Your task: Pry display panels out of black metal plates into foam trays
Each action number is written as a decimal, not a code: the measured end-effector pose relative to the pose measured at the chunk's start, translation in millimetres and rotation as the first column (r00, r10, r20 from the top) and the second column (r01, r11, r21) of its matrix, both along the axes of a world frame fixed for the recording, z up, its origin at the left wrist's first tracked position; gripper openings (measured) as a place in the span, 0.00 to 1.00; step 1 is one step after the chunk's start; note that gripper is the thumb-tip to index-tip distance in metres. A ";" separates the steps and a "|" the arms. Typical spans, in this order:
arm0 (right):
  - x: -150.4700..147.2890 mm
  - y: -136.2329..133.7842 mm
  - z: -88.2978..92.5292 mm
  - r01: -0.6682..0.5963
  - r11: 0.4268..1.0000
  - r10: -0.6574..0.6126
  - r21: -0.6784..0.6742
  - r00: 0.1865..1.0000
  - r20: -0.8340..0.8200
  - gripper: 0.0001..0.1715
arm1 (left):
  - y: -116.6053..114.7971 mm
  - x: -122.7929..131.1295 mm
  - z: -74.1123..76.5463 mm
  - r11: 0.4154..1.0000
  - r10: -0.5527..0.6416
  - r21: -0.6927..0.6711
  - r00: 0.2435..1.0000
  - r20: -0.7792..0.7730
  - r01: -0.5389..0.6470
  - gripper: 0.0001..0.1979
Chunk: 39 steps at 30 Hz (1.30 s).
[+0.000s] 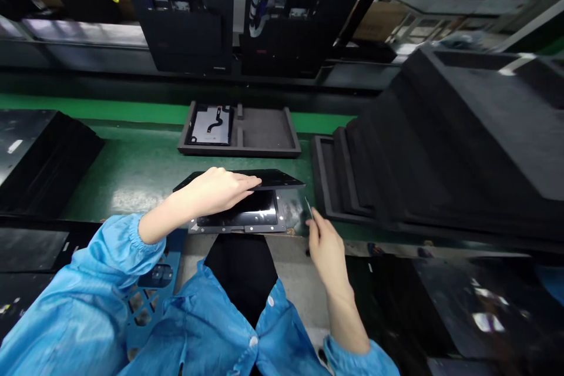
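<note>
The hinged case lies in the centre of the frame, at the near edge of the green tabletop point(132, 155). Its lid point(277, 178) is raised at a shallow angle over the base point(282, 220), and a glossy dark plate point(264, 207) shows in the gap.

Left hand point(207, 191): the fingers lie nearly straight along the near edge of the lid. Whether they pinch the edge or only rest against it cannot be told.

Right hand point(326, 247): the fingers grip a thin tool point(308, 205) between thumb and forefinger. The tool points up the frame, just right of the base and apart from it.

Surroundings: a tray point(264, 153) stands behind the lid, with a panel point(202, 123) in its left compartment and a ribbon point(216, 121) on that panel. A stack of trays point(396, 147) fills the right of the frame; a dark stack point(26, 170) stands at the left.

Caution (judgement):
- If the left hand slips, the lid may drop onto the plate or trap the fingers.
- If the tool strays left, its tip may scratch the plate's glossy face.
- Pressure on the near side may tip the base, because it lies at the tabletop's edge.
</note>
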State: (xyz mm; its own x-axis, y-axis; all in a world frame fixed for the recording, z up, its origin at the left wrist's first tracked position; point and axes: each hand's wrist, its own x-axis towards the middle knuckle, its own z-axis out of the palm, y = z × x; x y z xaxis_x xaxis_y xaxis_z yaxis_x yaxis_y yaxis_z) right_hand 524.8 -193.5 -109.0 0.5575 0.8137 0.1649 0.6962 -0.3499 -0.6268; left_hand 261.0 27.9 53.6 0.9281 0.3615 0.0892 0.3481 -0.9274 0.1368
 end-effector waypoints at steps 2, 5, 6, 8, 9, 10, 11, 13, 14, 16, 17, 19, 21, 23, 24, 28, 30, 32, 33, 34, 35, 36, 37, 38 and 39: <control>9.4 20.6 3.3 0.023 1.000 -0.023 0.003 0.997 0.080 0.35 | -2.2 -0.7 -0.6 0.999 -0.029 -0.026 1.000 -0.002 0.028 0.21; -6.6 40.2 17.7 -0.037 0.999 0.036 -0.001 0.981 0.188 0.33 | -4.4 -0.9 -1.1 0.999 -0.026 -0.029 1.000 0.013 0.026 0.21; -19.8 43.7 23.2 -0.099 0.995 0.099 -0.013 0.971 0.216 0.31 | -4.5 -0.6 -1.1 0.999 -0.023 -0.022 1.000 0.016 0.023 0.21; -52.1 49.6 31.3 -0.307 0.950 0.311 -0.056 0.917 0.251 0.27 | -4.0 0.4 -0.7 1.000 -0.023 -0.010 1.000 0.017 0.023 0.20; -68.1 53.5 33.2 -0.432 0.898 0.438 -0.086 0.860 0.260 0.26 | -3.5 0.9 -0.3 1.000 -0.025 -0.007 1.000 0.013 0.025 0.20; -82.1 58.7 33.6 -0.547 0.829 0.557 -0.117 0.786 0.268 0.28 | -3.1 1.4 0.2 1.000 -0.026 -0.007 1.000 0.007 0.026 0.20; -92.6 65.3 32.6 -0.641 0.753 0.654 -0.147 0.705 0.274 0.32 | -2.8 1.8 0.7 1.000 -0.026 -0.008 1.000 0.000 0.026 0.20; -101.5 80.9 28.3 -0.733 0.647 0.759 -0.209 0.594 0.266 0.41 | -3.2 1.8 1.3 1.000 -0.027 -0.015 1.000 -0.010 0.027 0.20; -100.1 88.7 25.9 -0.740 0.629 0.776 -0.236 0.580 0.249 0.45 | -3.8 1.5 1.3 0.999 -0.027 -0.018 1.000 -0.012 0.027 0.20; -90.6 100.9 22.2 -0.728 0.627 0.778 -0.275 0.595 0.199 0.51 | -5.5 0.4 0.9 0.999 -0.029 -0.024 0.999 -0.015 0.028 0.21; -84.9 104.8 21.5 -0.719 0.633 0.773 -0.287 0.608 0.181 0.52 | -6.3 -0.2 0.6 0.999 -0.029 -0.027 0.999 -0.016 0.029 0.21; -76.0 108.6 22.3 -0.712 0.635 0.770 -0.300 0.614 0.172 0.51 | -7.1 -1.0 0.2 0.999 -0.030 -0.038 0.999 -0.018 0.029 0.21; -72.6 109.8 25.3 -0.718 0.621 0.781 -0.314 0.598 0.177 0.48 | -6.7 -1.2 0.2 0.998 -0.032 -0.051 0.999 -0.014 0.032 0.21; -72.8 111.8 29.2 -0.720 0.604 0.795 -0.341 0.579 0.184 0.44 | -5.4 -1.1 0.5 0.998 -0.033 -0.059 0.999 -0.007 0.032 0.20; -73.2 113.5 31.0 -0.721 0.593 0.803 -0.359 0.565 0.192 0.43 | -4.7 -1.0 0.7 0.998 -0.033 -0.060 0.999 -0.005 0.033 0.20; -73.5 120.1 35.1 -0.723 0.557 0.830 -0.408 0.472 0.297 0.37 | -3.6 -1.2 1.4 0.997 -0.044 -0.070 0.999 0.008 0.044 0.20; -72.7 120.0 34.7 -0.747 0.543 0.827 -0.384 0.396 0.398 0.34 | -3.8 -1.9 1.7 0.995 -0.053 -0.084 0.998 0.019 0.054 0.20; -71.7 118.0 33.3 -0.796 0.512 0.799 -0.323 0.302 0.520 0.29 | -4.2 -2.5 2.2 0.994 -0.058 -0.093 0.998 0.030 0.061 0.19; -71.4 117.1 32.5 -0.822 0.491 0.774 -0.289 0.259 0.578 0.28 | -4.4 -2.5 2.4 0.994 -0.057 -0.091 0.998 0.035 0.060 0.19; -71.3 116.6 31.8 -0.842 0.473 0.746 -0.258 0.228 0.626 0.27 | -4.8 -2.3 2.6 0.995 -0.052 -0.084 0.998 0.040 0.055 0.19; -71.7 116.9 31.3 -0.854 0.465 0.720 -0.233 0.212 0.660 0.26 | -5.3 -1.8 2.8 0.996 -0.045 -0.072 0.998 0.043 0.048 0.19; -72.6 118.2 30.8 -0.858 0.468 0.700 -0.214 0.211 0.682 0.26 | -6.0 -1.0 2.7 0.998 -0.037 -0.056 0.998 0.046 0.040 0.19; -74.0 120.4 30.4 -0.853 0.481 0.685 -0.202 0.222 0.694 0.25 | -7.0 0.1 2.4 0.999 -0.029 -0.037 0.999 0.045 0.030 0.19; -75.8 123.4 30.1 -0.843 0.503 0.670 -0.191 0.240 0.703 0.23 | -8.1 1.5 1.8 1.000 -0.019 -0.017 0.999 0.037 0.020 0.19; -77.8 126.8 30.0 -0.832 0.525 0.655 -0.181 0.259 0.710 0.21 | -9.3 3.0 0.9 1.000 -0.005 0.006 1.000 0.022 0.004 0.19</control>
